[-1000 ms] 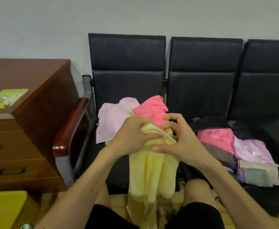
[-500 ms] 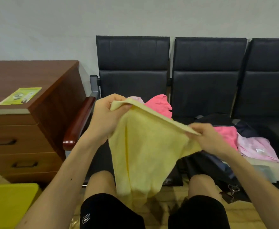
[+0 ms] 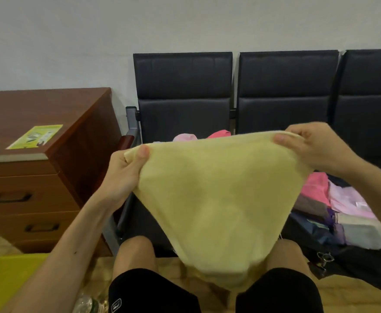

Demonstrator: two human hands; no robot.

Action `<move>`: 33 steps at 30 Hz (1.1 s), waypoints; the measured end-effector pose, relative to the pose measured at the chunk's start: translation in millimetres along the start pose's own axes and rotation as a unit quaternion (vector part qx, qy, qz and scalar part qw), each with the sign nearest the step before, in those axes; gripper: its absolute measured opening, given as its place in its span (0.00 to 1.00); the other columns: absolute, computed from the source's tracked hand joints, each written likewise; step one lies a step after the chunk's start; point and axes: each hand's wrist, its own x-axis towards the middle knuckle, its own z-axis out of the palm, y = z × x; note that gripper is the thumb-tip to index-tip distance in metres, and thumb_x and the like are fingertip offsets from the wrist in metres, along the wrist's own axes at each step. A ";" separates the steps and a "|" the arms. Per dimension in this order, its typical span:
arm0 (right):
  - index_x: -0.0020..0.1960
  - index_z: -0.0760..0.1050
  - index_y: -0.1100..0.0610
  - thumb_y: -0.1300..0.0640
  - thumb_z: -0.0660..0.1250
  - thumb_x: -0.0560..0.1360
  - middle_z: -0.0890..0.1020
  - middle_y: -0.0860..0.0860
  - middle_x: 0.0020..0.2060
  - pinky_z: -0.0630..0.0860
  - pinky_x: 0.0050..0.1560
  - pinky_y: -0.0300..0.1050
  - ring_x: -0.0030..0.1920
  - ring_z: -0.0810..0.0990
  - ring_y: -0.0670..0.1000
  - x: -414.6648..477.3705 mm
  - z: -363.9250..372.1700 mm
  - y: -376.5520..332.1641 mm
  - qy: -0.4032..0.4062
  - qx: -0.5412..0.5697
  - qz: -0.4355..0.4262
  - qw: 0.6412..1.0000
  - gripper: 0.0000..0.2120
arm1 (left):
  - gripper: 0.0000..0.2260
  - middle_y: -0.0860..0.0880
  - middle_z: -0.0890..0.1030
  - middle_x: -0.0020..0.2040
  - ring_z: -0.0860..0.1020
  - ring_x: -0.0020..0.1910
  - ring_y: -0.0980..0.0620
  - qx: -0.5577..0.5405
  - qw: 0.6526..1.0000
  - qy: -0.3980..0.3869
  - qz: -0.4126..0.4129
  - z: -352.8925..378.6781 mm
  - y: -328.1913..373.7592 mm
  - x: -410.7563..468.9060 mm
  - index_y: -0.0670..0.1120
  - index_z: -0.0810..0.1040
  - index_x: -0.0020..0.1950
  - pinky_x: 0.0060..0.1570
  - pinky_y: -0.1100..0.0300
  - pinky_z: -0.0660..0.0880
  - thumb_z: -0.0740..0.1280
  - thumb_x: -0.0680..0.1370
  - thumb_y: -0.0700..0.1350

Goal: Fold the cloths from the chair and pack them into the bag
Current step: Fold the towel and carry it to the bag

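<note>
Closest to the camera are the person's black shorts point(image 3: 151, 292) and bare knees, with a plastic bottle point(image 3: 88, 303) and a yellow box point(image 3: 4, 281) on the floor to the left. The yellow cloth point(image 3: 219, 195) hangs between the knees, narrowing to a rounded bottom just above the shorts. Its top edge is stretched wide between both hands. The left hand point(image 3: 126, 175) grips the left corner, with the thumb point(image 3: 143, 151) pressed on the front and the fingers curled behind. The right hand point(image 3: 316, 147) holds slightly higher and pinches the right corner between thumb and bent fingers.

Behind the cloth to the right, a dark bag point(image 3: 354, 263) lies open on the seats, with folded cloths point(image 3: 347, 204) in pink, brown, purple and grey stacked inside. Beyond the cloth's top edge, two pink cloths point(image 3: 185, 137) show on the left seat of the black chair point(image 3: 182, 86), mostly hidden. To the left stands a brown cabinet point(image 3: 38, 177) with drawers and a green leaflet point(image 3: 36, 136) on top. A pale wall rises behind it all.
</note>
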 end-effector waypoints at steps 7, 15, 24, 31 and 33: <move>0.38 0.82 0.57 0.50 0.68 0.77 0.82 0.50 0.30 0.74 0.32 0.35 0.29 0.79 0.43 -9.3 33.8 18.2 -0.048 0.126 0.088 0.987 0.14 | 0.11 0.43 0.86 0.42 0.85 0.42 0.44 -0.010 0.995 0.095 -0.011 7.9 -39.5 9.8 0.48 0.84 0.46 0.39 0.53 0.82 0.68 0.75 0.53; 0.37 0.81 0.56 0.56 0.70 0.77 0.80 0.47 0.29 0.68 0.30 0.31 0.29 0.74 0.37 -38.3 93.2 54.9 0.038 0.215 0.180 0.959 0.11 | 0.10 0.44 0.86 0.39 0.83 0.38 0.50 -0.035 0.991 0.117 -0.060 13.1 -80.2 7.5 0.42 0.85 0.45 0.35 0.60 0.79 0.72 0.74 0.49; 0.41 0.80 0.67 0.55 0.67 0.79 0.77 0.58 0.31 0.68 0.31 0.38 0.34 0.72 0.50 -72.2 133.5 66.9 0.033 0.311 0.250 0.916 0.16 | 0.25 0.32 0.79 0.41 0.77 0.40 0.41 -0.089 0.980 0.126 -0.128 33.6 -113.3 -6.6 0.28 0.78 0.44 0.40 0.50 0.73 0.73 0.73 0.53; 0.33 0.77 0.60 0.57 0.67 0.79 0.71 0.57 0.28 0.63 0.30 0.41 0.29 0.66 0.52 -75.9 156.5 31.6 0.061 0.438 0.322 0.837 0.16 | 0.30 0.36 0.75 0.41 0.71 0.40 0.41 -0.145 0.973 0.093 -0.151 63.9 -116.1 -14.1 0.24 0.71 0.41 0.38 0.53 0.69 0.73 0.75 0.53; 0.34 0.78 0.59 0.56 0.68 0.78 0.70 0.57 0.25 0.64 0.23 0.36 0.22 0.67 0.50 -80.8 165.0 20.8 0.050 0.457 0.344 0.818 0.15 | 0.20 0.37 0.77 0.38 0.73 0.39 0.43 -0.135 0.973 0.100 -0.155 76.9 -115.1 -19.8 0.26 0.76 0.41 0.35 0.57 0.71 0.69 0.79 0.45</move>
